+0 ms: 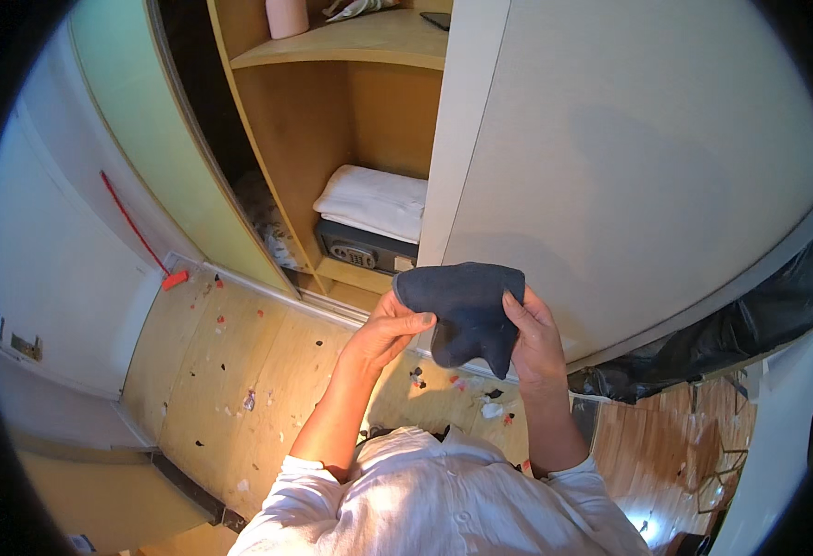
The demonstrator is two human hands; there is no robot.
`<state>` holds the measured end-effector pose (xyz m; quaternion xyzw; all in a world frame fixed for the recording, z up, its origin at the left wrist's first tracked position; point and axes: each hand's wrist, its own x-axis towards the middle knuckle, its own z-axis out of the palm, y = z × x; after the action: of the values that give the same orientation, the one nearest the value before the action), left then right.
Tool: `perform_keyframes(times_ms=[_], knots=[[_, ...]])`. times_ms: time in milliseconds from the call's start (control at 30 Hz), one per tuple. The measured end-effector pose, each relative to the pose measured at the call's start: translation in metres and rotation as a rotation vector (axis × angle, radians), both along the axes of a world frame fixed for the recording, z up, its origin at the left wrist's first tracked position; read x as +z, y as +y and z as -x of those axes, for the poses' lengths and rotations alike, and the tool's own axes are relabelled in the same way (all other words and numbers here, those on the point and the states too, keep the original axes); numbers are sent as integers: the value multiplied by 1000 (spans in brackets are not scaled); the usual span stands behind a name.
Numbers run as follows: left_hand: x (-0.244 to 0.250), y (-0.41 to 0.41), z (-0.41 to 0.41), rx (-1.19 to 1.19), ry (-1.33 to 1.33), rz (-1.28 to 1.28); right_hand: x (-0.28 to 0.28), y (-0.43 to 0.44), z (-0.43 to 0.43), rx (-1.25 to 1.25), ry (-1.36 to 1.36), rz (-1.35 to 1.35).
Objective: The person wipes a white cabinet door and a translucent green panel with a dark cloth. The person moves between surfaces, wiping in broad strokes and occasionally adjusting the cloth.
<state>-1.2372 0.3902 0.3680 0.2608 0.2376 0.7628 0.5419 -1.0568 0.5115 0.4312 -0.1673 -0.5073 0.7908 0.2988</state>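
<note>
A dark blue-grey cloth (pixel 472 306) is stretched between my two hands in front of the wardrobe. My left hand (pixel 391 326) pinches its left edge between thumb and fingers. At the right edge, my right hand (pixel 535 333) grips the cloth with the thumb on top. The upper part lies folded over, and the lower part hangs in loose points. Behind it, a folded white towel (pixel 373 198) rests on a dark safe with a keypad (pixel 358 251) inside the wardrobe.
A pink container (pixel 286 17) stands on the upper wooden shelf (pixel 351 47). White sliding door (pixel 622 174) covers the right side. Litter is scattered over the wooden floor (pixel 226 410). A red long-handled brush (pixel 175 280) leans at the left wall. Black plastic sheeting (pixel 712 333) hangs at right.
</note>
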Motion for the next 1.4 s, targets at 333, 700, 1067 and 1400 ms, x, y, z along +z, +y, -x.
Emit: perform_keyframes(times_ms=[333,700,1067,1400], knots=[[-2,0,-3,371,152,289,-55,18,3,-372,-153,-388],[27,-15,-26,616,696,392,-62,8,-6,-313,-241,-730],[33,-35,-3,1064,1478,240,-13,-29,-5,-500,-457,-1262],[27,-53,6,127,735,324,-39,-23,-22,-382,-188,-441]])
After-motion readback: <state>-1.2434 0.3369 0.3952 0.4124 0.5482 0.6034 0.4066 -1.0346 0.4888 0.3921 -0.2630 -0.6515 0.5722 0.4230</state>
